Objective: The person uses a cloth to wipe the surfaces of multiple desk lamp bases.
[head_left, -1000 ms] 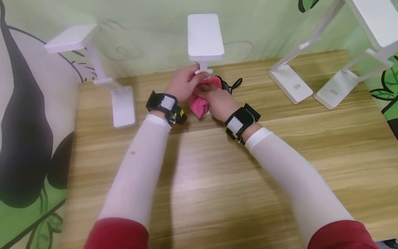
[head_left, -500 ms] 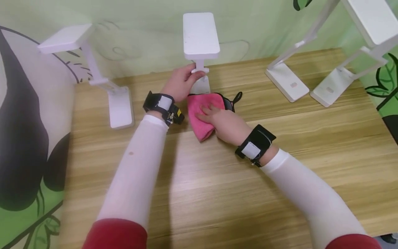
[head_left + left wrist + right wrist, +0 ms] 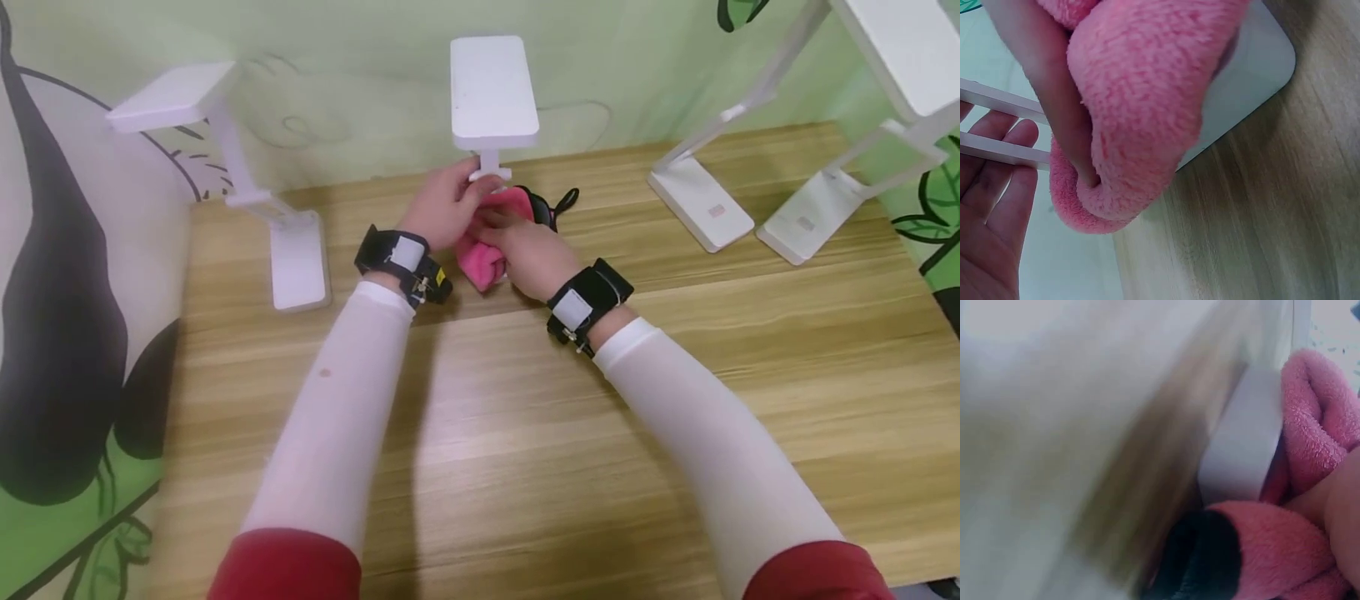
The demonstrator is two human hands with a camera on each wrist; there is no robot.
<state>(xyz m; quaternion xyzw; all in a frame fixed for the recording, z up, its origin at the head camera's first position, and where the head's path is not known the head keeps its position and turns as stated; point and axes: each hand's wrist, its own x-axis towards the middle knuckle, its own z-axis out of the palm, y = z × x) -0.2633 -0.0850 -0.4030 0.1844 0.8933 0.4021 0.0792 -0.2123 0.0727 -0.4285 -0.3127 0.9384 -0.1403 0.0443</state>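
A white desk lamp (image 3: 493, 87) stands at the back middle of the table. My left hand (image 3: 442, 204) grips its folding stem; in the left wrist view the fingers (image 3: 1007, 134) wrap round two thin white bars. A pink plush cloth (image 3: 483, 265) with a black edge and loop lies bunched over the lamp's base. My right hand (image 3: 536, 257) holds the cloth down there, its fingers dug into the folds. A corner of the white base (image 3: 1257, 69) shows from under the cloth in the left wrist view. The right fingertips are hidden in the fabric.
One more white lamp (image 3: 300, 262) stands at the left, and two others, a nearer lamp (image 3: 701, 204) and a farther lamp (image 3: 813, 221), at the right. Behind the wooden table (image 3: 525, 467) rises a painted green wall (image 3: 360, 75).
My right hand slid the cloth toward me, spread flat, half a second ago, then pushed it back toward the stem, where it bunches again. My left hand keeps its hold on the lamp.
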